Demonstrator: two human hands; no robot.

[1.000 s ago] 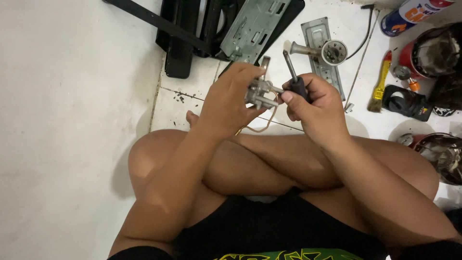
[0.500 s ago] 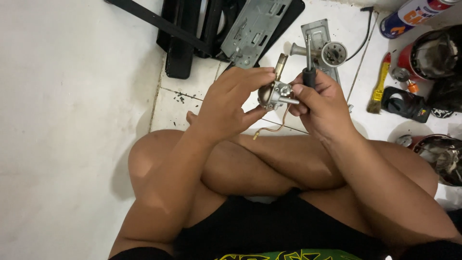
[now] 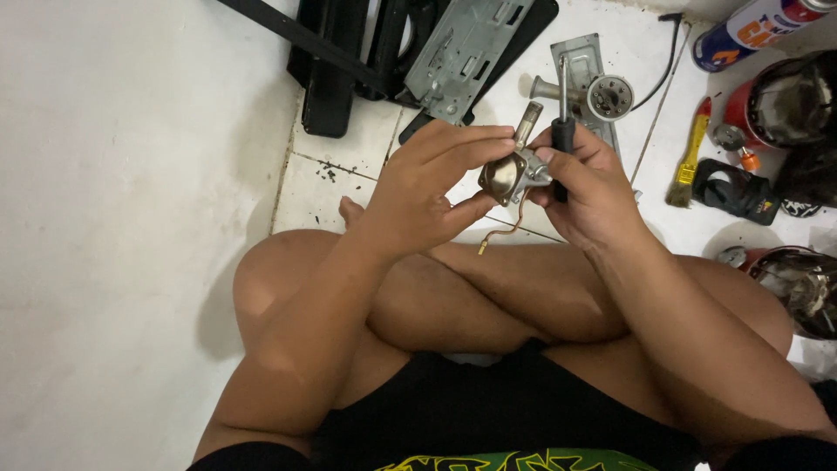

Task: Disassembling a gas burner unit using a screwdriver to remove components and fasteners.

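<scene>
Metal valve part (image 3: 508, 174) pinched by left hand (image 3: 429, 185), right hand (image 3: 586, 179) apparently gripping screwdriver (image 3: 562, 118).

The part (image 3: 510, 174) you hold is bare metal, dull grey with a brassy, slightly shiny round face, and a thin coppery wire (image 3: 501, 234) trails from it. Your screwdriver (image 3: 562, 131) has a matt black grip and a bright steel shaft. The floor (image 3: 336, 179) is glossy white tile, gritty at the joints. The plate (image 3: 462, 57) is matt grey sheet metal.

Metal part (image 3: 510, 174) between left hand (image 3: 427, 196) and right hand (image 3: 588, 187), above crossed legs (image 3: 488, 301).
</scene>
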